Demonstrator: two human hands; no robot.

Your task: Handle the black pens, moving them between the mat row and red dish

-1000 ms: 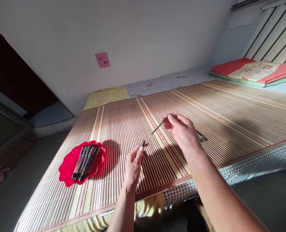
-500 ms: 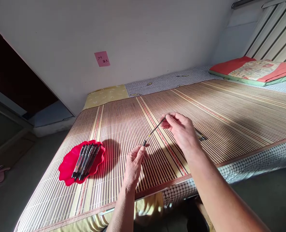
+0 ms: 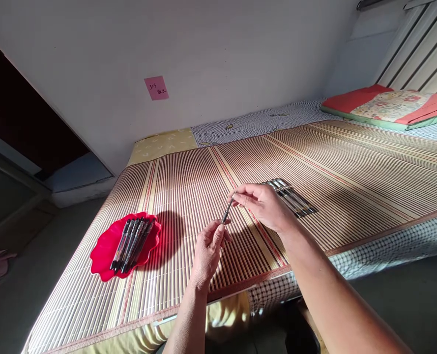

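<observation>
My left hand (image 3: 208, 247) is closed round the lower end of a thin dark pen part (image 3: 227, 213), held just above the striped bamboo mat (image 3: 189, 182). My right hand (image 3: 262, 204) pinches the upper end of the same thin piece between thumb and forefinger. The two hands are close together over the mat's front middle. Behind my right hand a row of several dark pens (image 3: 291, 196) lies on the mat. A red scalloped dish (image 3: 107, 246) with several black pens (image 3: 131, 243) sits to the left.
The mat covers a bed against a white wall with a pink note (image 3: 156, 88). A red and floral pillow (image 3: 388, 105) lies at the far right. The bed's front edge (image 3: 277, 290) runs under my forearms; the floor drops away at the left.
My right hand has moved left and down towards my left hand, so less of the thin piece shows between them. The row of pens behind it has come into view.
</observation>
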